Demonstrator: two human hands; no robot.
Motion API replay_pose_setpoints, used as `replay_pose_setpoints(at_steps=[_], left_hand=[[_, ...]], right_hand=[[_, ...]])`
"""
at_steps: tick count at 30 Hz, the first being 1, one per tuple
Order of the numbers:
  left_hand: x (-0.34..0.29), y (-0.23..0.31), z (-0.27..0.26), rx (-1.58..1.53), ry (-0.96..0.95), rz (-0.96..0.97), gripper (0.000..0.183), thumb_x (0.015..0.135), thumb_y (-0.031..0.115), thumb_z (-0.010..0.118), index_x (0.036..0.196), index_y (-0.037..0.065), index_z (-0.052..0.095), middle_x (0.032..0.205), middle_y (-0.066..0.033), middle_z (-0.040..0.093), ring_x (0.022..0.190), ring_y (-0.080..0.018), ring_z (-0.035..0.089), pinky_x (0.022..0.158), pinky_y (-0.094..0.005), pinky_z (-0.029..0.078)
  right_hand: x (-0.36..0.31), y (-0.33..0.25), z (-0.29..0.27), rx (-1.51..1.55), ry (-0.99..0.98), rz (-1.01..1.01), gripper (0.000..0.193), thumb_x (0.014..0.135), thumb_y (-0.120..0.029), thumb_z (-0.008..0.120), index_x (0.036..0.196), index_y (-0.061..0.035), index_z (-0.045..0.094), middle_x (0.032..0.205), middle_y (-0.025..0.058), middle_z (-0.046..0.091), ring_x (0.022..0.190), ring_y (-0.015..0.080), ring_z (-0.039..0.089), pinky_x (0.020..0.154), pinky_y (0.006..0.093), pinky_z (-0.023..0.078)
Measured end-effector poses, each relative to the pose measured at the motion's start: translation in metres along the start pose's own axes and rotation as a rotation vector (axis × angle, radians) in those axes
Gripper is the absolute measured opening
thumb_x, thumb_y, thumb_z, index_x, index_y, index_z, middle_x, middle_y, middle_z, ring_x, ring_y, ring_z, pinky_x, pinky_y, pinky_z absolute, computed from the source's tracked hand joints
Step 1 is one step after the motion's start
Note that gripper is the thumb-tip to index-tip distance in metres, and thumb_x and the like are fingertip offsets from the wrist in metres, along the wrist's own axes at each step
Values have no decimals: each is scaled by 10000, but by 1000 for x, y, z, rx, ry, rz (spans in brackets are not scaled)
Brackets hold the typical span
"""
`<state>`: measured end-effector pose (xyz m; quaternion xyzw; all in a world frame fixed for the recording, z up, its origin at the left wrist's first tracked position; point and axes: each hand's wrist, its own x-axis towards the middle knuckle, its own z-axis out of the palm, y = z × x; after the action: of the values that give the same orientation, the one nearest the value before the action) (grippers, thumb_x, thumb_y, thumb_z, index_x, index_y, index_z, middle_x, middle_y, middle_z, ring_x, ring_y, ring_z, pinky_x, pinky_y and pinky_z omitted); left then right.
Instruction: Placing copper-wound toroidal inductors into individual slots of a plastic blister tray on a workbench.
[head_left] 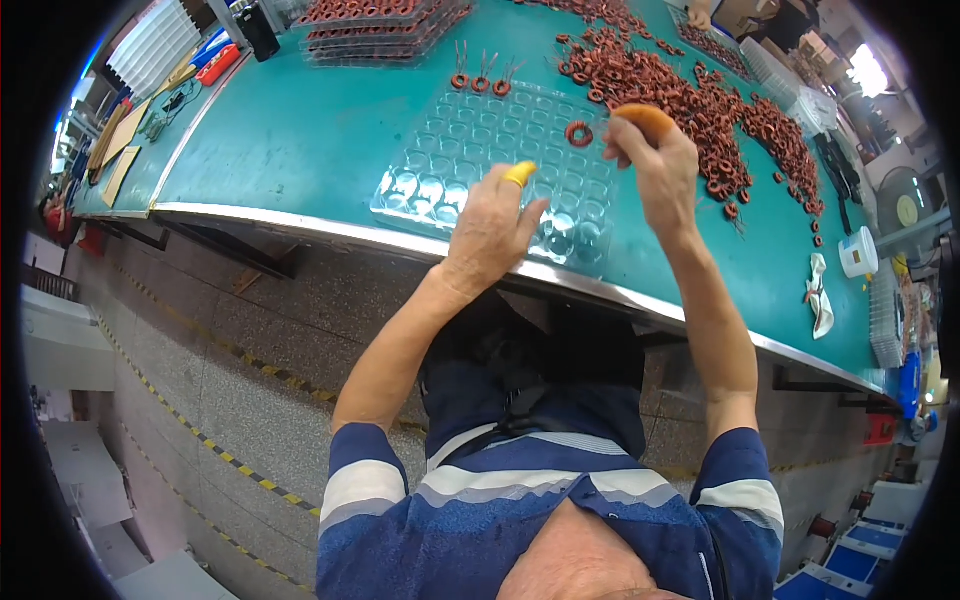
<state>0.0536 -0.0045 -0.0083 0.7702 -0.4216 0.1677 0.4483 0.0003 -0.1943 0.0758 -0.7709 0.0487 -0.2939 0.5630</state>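
Observation:
A clear plastic tray [430, 150] with rows of round pockets lies on the green table in front of me. Over its near part is my left hand [490, 225], yellow cover on a fingertip, thumb apart and nothing in it. My right hand [658, 170], an orange cover on one finger, pinches at the tray's right side. A red-brown ring coil [578, 133] is just left of those fingertips, seemingly held by its thin wire leads, which are hard to see. Three similar coils [480, 85] with upright leads sit along the tray's far edge.
A large heap of loose ring coils [680, 100] spreads over the table's right side. Stacked filled trays [375, 30] stand at the back. A white tub [857, 252] and a white cloth [820, 297] are at right. Another person's hand [700, 18] shows at the far side.

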Motion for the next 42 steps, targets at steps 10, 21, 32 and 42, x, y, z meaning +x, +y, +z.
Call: replay_pose_setpoints(at_steps=[10,21,32,42], left_hand=[[-3,5,1,123,-91,42,256,809,124,663,1014,-20,613,1031,-138,575,945,-308,561,845,-393,429],[-2,-1,10,63,-49,31,236,779,122,687,951,-26,620,988,-140,572,886,-326,567,800,-408,439],[10,7,8,117,-66,56,236,799,85,664,1009,-18,632,1046,-135,598,916,-313,578,823,-387,421],[-11,34,6,15,8,130,221,810,34,641,1001,-61,584,1056,-186,545,852,-354,575,727,-409,481]], right_hand=[[135,95,54,-367,-146,-91,195,863,-163,636,965,-3,681,747,51,676,606,97,628,567,248,491],[131,88,6,-449,-131,-57,408,880,-239,633,1202,5,575,807,45,649,636,84,607,559,215,477],[-35,59,-131,-1407,-361,-141,356,880,-312,622,1100,-37,572,988,141,583,963,309,569,811,389,497],[-67,74,-143,-1171,-123,-607,356,888,-352,623,975,-8,596,698,100,561,665,250,572,592,368,482]])
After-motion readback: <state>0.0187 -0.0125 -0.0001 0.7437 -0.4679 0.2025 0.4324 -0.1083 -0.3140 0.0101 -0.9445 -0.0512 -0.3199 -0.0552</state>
